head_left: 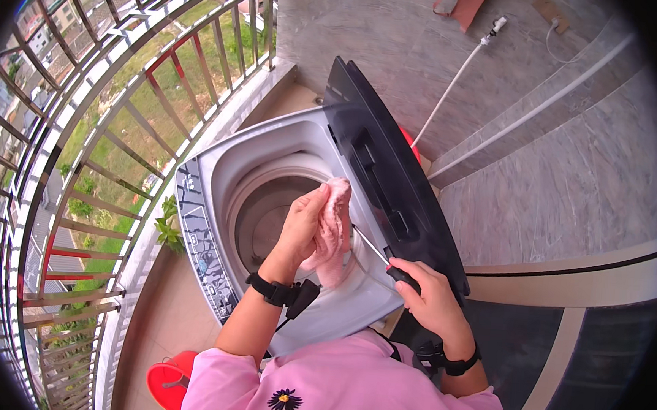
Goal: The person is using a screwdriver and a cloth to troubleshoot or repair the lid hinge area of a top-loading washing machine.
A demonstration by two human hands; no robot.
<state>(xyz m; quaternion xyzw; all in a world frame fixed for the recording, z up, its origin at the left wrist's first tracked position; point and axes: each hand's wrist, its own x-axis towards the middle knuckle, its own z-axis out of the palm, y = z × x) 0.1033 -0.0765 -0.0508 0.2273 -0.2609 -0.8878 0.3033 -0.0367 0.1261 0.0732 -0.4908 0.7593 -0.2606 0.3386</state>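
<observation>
My left hand (304, 222) grips a crumpled pale pink cloth (333, 228) by its upper part, over the open drum (260, 219) of a grey top-loading washing machine (229, 160). My right hand (428, 300) is closed on the black handle of a thin metal-shafted tool (371, 246), like a screwdriver, whose far end reaches into or behind the cloth; its tip is hidden. The dark lid (373, 170) stands raised along the machine's right side, and a patterned control panel (200, 242) runs down the left side.
A metal railing (120, 137) curves along the left, with a green plant (168, 228) beside the machine. A red plastic basin (164, 380) sits at lower left. A marbled wall (543, 182) with a white pipe (533, 105) and hose (459, 77) is behind and right; another red item (411, 142) peeks behind the lid.
</observation>
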